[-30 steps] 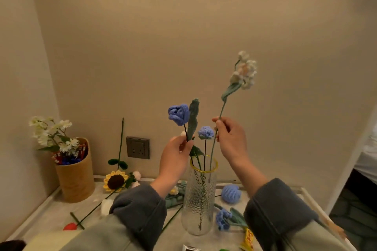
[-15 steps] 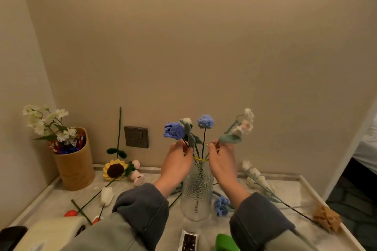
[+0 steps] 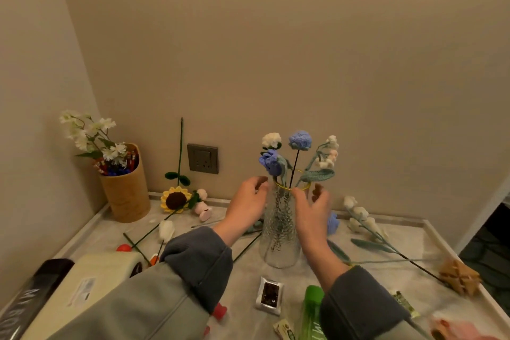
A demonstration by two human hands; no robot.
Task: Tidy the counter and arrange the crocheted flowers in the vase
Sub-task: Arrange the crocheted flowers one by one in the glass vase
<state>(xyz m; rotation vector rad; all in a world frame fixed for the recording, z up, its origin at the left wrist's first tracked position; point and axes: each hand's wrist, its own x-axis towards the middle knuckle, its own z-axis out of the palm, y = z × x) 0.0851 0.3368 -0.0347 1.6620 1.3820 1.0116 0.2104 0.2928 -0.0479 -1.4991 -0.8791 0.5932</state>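
In a beige-walled corner (image 3: 89, 91), a dimpled glass vase (image 3: 278, 243) of crocheted flowers (image 3: 299, 139) stands centred on the pale, marbled desk (image 3: 105, 232); left hand (image 3: 247, 203) and right hand (image 3: 311, 210) flank its neck, fingers loose, gripping nothing.

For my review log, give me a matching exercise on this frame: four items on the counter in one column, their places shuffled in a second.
Items:
1. glass vase
2. sunflower
3. bamboo holder
4. green bottle

Places:
a. back left corner
b. front edge of the counter
c. lying flat by the back wall, right of the holder
d. between the left hand and right hand

Pairs: 1-d, 2-c, 3-a, 4-b
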